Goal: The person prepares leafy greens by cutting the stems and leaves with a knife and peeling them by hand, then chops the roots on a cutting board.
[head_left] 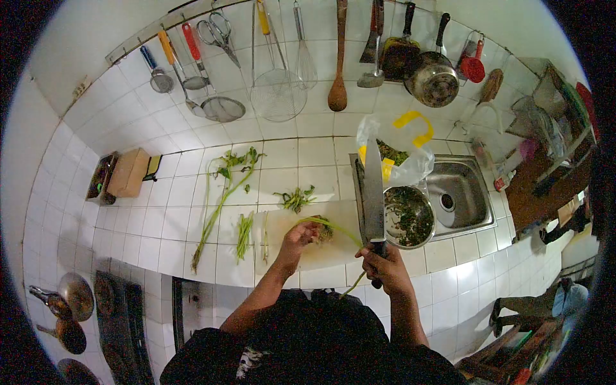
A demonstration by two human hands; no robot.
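My right hand (385,268) is wrapped round the dark handle of a large kitchen knife (373,192), its broad blade pointing up and away from me. A long, thin green vegetable stalk (341,228) bends between my hands; its lower end hangs past my right fingers at the counter edge. My left hand (300,239) pinches the stalk near its other end, above a pale cutting board (343,218). Dark roots or trimmings (325,231) lie beside my left fingers. A small pile of leaves (297,199) rests just behind the board.
Long leafy stalks (215,221) and a short cut bundle (244,236) lie on the tiled counter at left. To the right stand a metal bowl (425,234) of chopped greens, a plastic bag (410,147) with greens and a sink (471,176). Utensils hang on the wall.
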